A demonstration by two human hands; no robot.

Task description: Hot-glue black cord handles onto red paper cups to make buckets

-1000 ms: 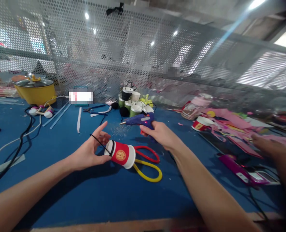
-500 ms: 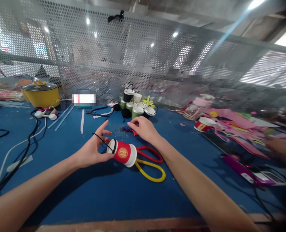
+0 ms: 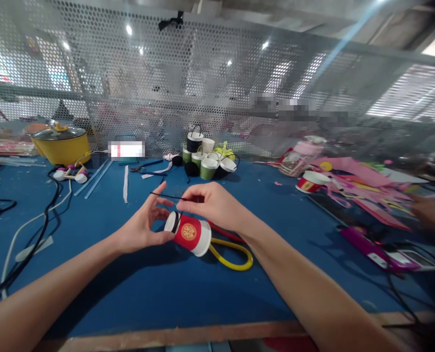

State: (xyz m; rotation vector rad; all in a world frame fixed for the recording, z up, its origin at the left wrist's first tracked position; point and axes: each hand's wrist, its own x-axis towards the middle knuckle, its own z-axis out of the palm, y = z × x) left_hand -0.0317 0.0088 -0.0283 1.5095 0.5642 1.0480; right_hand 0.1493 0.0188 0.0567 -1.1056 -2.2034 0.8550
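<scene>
A small red and white paper cup (image 3: 191, 233) with a gold emblem is tilted on its side above the table. My left hand (image 3: 146, 222) is closed on one end of it, thumb against the edge and fingers curled behind. Black cord (image 3: 166, 196) runs from the left fingers to my right hand (image 3: 212, 203), which pinches it just above the cup. A dark band circles the cup near its left end. Under and beside the cup show a yellow loop handle (image 3: 235, 266) and part of a red one (image 3: 226, 232); the rest of that tool is hidden.
Green and black small cups (image 3: 208, 166) cluster at the back. Left stands a yellow pot (image 3: 65, 149), with cables (image 3: 44, 215) nearer. On the right are another red cup (image 3: 310, 182), pink strips (image 3: 349, 176), a purple device (image 3: 371, 249) and another person's blurred hand (image 3: 428, 208).
My right hand has come left and down to the cup and now pinches the black cord, pulling it across. The cup has shifted slightly right; my left hand still grips it.
</scene>
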